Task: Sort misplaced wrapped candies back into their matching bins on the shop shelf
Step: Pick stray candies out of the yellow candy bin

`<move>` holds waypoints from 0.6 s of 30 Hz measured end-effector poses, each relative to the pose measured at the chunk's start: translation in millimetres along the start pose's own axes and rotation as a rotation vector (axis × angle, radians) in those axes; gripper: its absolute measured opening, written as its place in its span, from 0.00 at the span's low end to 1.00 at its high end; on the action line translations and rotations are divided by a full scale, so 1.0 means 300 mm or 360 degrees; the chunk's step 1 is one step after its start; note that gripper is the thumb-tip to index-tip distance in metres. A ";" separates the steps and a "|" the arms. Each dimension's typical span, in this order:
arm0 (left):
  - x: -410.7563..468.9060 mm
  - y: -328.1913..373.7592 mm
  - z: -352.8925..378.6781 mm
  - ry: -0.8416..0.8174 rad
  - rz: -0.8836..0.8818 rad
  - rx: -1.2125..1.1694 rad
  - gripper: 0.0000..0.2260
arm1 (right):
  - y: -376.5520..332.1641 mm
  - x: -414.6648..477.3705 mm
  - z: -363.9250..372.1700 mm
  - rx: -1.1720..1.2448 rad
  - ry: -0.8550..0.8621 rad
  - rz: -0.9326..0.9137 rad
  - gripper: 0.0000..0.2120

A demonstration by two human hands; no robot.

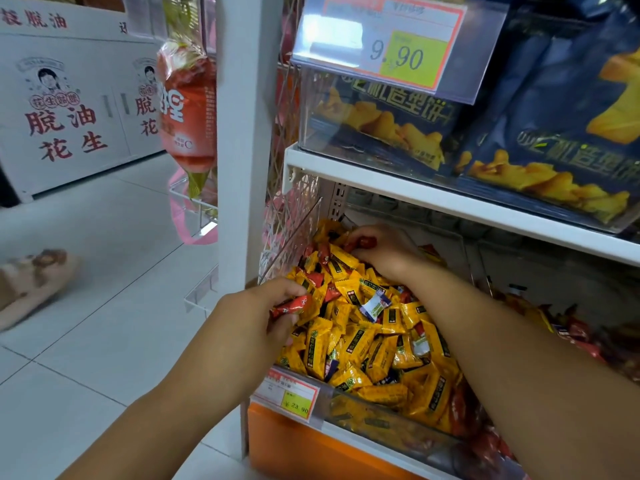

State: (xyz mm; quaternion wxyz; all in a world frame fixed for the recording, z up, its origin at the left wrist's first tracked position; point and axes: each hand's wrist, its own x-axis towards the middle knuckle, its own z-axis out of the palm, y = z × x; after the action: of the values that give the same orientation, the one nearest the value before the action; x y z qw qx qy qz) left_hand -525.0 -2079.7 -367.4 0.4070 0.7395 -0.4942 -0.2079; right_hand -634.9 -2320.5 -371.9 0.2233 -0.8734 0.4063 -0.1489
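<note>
Item one: a red wrapped candy (292, 305) is at the front left corner of the clear plastic candy bin (294, 233), just above the heap. The left hand (256, 320) holds it. Its grip is clamped on the candy, thumb on top and fingers curled beneath.

Item two: a second red wrapped candy (363, 242) is at the rear of the same bin. The right hand (384, 252) pinches it, grip closed round the wrapper, with the hand resting on the heap.

Bin contents: yellow wrapped candies (360, 344), piled loose up to the rim. Mixed in are several more red pieces near the left wall. A white and blue wrapped candy (375, 306) lies on the surface between the two hands. A white, green and red wrapped candy (420, 342) lies just beside the right forearm.

Fittings: a yellow and white price tag (289, 398) reading 23.90 is fixed to the bin's front edge, above an orange base panel (294, 441). The neighbouring clear bin (519, 258) to the right holds mostly red pieces; detail there is blurred.

Above: a white shelf board (381, 174) carries dark blue biscuit bags (554, 147) behind a clear front, with a price label (391, 46) reading 9.90.

Surroundings: an orange-red hanging snack bag (187, 105) is left of the white upright. White cartons with red characters (65, 109) stand on the white tiled floor (86, 323).
</note>
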 end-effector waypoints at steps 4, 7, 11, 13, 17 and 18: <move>0.004 -0.002 -0.003 0.0000 0.0053 -0.0060 0.18 | -0.043 -0.056 -0.048 0.0101 0.0020 -0.0016 0.10; 0.014 0.000 0.011 0.0003 0.0106 -0.0074 0.16 | -0.069 -0.123 -0.087 0.0283 0.0030 0.0005 0.10; 0.019 0.017 0.042 0.0008 0.0229 0.0012 0.15 | -0.072 -0.257 -0.162 0.0289 0.0028 -0.0025 0.10; 0.020 0.047 0.065 0.0014 0.0307 0.0052 0.14 | -0.052 -0.333 -0.222 0.0188 0.0110 -0.0022 0.08; 0.026 0.162 0.151 0.0016 0.0479 0.0007 0.11 | 0.053 -0.502 -0.342 0.0118 0.0346 0.0102 0.09; 0.025 0.197 0.182 -0.0010 0.0542 -0.0001 0.11 | 0.092 -0.543 -0.366 0.0106 0.0423 0.0129 0.10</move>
State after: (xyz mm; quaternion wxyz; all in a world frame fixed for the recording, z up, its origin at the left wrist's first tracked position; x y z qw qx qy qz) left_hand -594.0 -2118.8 -350.7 0.4350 0.6443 -0.6136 -0.1386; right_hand -802.8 -2239.2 -304.9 0.2024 -0.8209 0.4622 -0.2675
